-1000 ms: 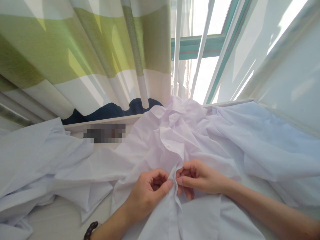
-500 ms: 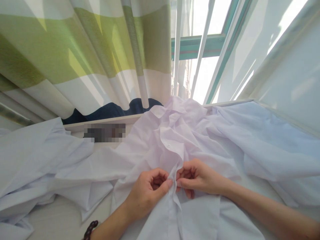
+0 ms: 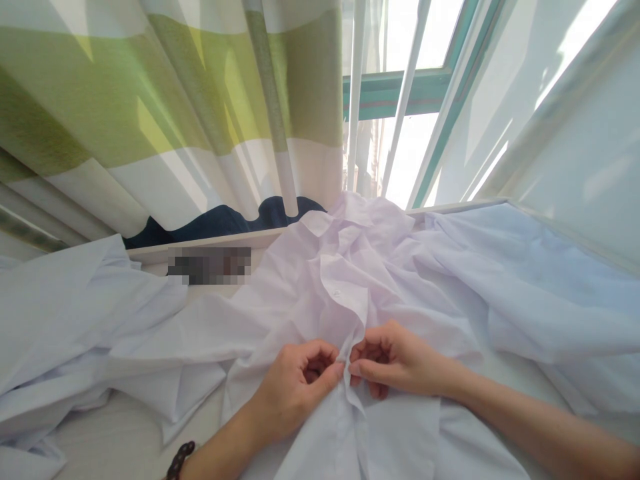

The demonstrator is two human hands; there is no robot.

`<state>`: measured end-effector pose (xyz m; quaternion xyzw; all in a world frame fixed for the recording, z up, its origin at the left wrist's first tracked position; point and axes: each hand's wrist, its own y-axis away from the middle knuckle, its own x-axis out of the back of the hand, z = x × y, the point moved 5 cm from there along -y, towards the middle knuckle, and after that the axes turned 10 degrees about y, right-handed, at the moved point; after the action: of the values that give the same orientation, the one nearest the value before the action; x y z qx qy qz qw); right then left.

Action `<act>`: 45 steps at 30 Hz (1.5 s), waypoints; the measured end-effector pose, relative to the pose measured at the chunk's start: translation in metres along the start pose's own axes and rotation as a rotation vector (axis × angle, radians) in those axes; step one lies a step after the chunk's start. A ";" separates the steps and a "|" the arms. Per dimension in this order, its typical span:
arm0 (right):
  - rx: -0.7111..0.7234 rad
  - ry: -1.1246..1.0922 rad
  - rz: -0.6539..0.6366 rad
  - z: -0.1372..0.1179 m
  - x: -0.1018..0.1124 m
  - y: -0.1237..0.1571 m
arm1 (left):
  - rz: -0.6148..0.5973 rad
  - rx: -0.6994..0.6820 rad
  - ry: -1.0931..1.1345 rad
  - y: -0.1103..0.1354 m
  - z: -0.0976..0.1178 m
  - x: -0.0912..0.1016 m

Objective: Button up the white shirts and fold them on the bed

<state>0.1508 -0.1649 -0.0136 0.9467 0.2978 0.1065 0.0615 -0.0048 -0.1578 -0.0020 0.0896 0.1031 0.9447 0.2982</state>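
Observation:
A white button-up shirt (image 3: 345, 280) lies crumpled on a pale surface, collar toward the window. My left hand (image 3: 295, 387) pinches the left edge of the shirt's front opening between thumb and curled fingers. My right hand (image 3: 395, 360) pinches the opposite edge right beside it, so the two thumbs nearly touch at the placket. A small white button (image 3: 337, 293) shows on the placket a little above both hands. A dark beaded bracelet (image 3: 181, 459) sits on my left wrist.
A green, white and navy striped curtain (image 3: 165, 113) hangs at the back left. A window with white bars and a teal frame (image 3: 395, 93) is behind the shirt. More white fabric (image 3: 65, 320) lies at the left and spreads to the right (image 3: 540, 287).
Both hands have shifted slightly down and closer together on the placket; the fabric between them has bunched a little more. Otherwise nothing has moved.

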 end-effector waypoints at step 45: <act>-0.006 -0.178 -0.146 0.000 0.003 0.000 | -0.055 -0.016 0.068 0.000 -0.001 0.000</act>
<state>0.1533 -0.1629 -0.0133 0.9279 0.3592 0.0181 0.0980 -0.0052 -0.1579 -0.0027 0.0524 0.1080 0.9395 0.3209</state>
